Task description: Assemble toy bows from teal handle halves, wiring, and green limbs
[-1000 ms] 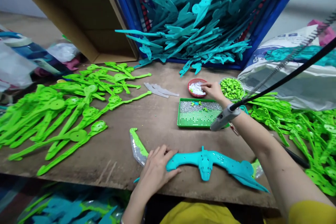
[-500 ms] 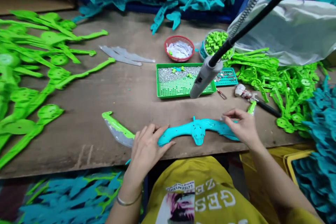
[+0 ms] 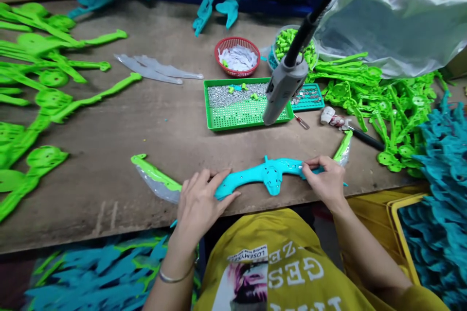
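Note:
A curved blue plastic toy bow [image 3: 251, 175], with a round-ended centre piece, lies along the near side of the table. Green limbs with clear blades stick out at both ends. My left hand [image 3: 199, 197] is closed over the bow's left part, thumb and forefinger astride the blue body. Fingers pinched, my right hand [image 3: 324, 177] rests at the bow's right part, its tips touching the blue surface near some small holes. Whatever lies between those fingertips is too small or hidden to name.
Beyond the bow stands a green tray [image 3: 237, 121] of small metal screws. A grey electric screwdriver [image 3: 280, 92] hangs over it. Behind are a red basket [image 3: 237, 41] and a tub of green pieces [image 3: 292, 48]. A hammer [image 3: 361, 136] and green parts [image 3: 397, 112] lie right.
My right hand has shifted left and come down so its fingertips touch the bow. My left hand keeps its hold. The whole view has shifted slightly.

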{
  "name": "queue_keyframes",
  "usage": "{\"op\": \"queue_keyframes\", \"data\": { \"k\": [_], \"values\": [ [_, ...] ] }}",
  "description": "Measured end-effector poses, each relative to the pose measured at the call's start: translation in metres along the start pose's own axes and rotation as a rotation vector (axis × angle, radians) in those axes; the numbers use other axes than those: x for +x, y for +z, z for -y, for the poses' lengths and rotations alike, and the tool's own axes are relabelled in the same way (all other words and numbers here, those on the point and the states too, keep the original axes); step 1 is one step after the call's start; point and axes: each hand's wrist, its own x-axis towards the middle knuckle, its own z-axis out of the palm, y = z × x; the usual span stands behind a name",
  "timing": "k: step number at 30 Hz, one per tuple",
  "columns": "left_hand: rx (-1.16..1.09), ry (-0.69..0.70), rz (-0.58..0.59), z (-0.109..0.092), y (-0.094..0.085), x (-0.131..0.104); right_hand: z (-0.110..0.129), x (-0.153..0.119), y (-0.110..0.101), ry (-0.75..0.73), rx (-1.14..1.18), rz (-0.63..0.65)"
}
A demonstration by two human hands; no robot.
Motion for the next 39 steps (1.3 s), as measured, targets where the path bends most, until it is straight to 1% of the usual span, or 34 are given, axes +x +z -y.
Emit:
{"op": "queue_keyframes", "data": {
  "k": [7, 12, 14, 18, 21, 24, 25, 27, 29, 30, 31, 32, 34, 35, 36, 37, 39],
  "values": [
    [-0.018, -0.026, 0.035, 0.000, 0.000, 0.000, 0.001, -0.001, 0.000, -0.002, -0.027, -0.019],
    [-0.025, -0.038, 0.050, 0.000, 0.000, -0.001, 0.005, -0.003, 0.004, 0.013, -0.018, 0.001],
    [-0.020, -0.034, 0.048, 0.000, 0.001, -0.001, 0.006, -0.005, 0.006, -0.023, -0.048, -0.008],
    [-0.014, -0.010, 0.030, 0.002, 0.002, -0.002, 0.004, -0.009, 0.010, -0.160, -0.149, -0.021],
    [-0.008, -0.015, 0.029, 0.003, 0.002, 0.000, 0.000, -0.010, 0.011, -0.200, -0.188, 0.031],
    [0.002, -0.014, 0.042, 0.001, 0.001, 0.001, 0.000, -0.012, 0.009, -0.226, -0.165, 0.066],
    [0.003, -0.004, 0.042, 0.001, 0.001, 0.001, 0.002, -0.014, 0.007, -0.249, -0.145, 0.049],
    [0.008, 0.032, 0.016, -0.001, 0.001, -0.002, 0.010, -0.023, -0.001, -0.331, -0.080, -0.060],
    [0.028, 0.070, -0.075, -0.002, 0.002, -0.012, 0.020, -0.038, -0.010, -0.466, 0.011, -0.207],
    [0.048, 0.083, -0.141, -0.001, 0.004, -0.018, 0.025, -0.046, -0.014, -0.562, 0.069, -0.235],
    [0.078, 0.088, -0.214, 0.001, 0.006, -0.027, 0.029, -0.055, -0.017, -0.675, 0.144, -0.204],
    [0.117, 0.086, -0.284, 0.004, 0.008, -0.037, 0.031, -0.063, -0.018, -0.794, 0.231, -0.119],
    [0.222, 0.041, -0.393, 0.013, 0.014, -0.060, 0.033, -0.078, -0.010, -0.976, 0.381, 0.156],
    [0.278, 0.007, -0.424, 0.020, 0.018, -0.073, 0.033, -0.084, -0.003, -1.019, 0.411, 0.298],
    [0.323, -0.058, -0.477, 0.028, 0.021, -0.087, 0.032, -0.088, 0.007, -1.034, 0.395, 0.428],
    [0.357, -0.141, -0.521, 0.036, 0.025, -0.100, 0.031, -0.092, 0.018, -1.036, 0.340, 0.543],
    [0.397, -0.224, -0.593, 0.053, 0.031, -0.127, 0.029, -0.096, 0.038, -1.030, 0.170, 0.738]
  ]
}}
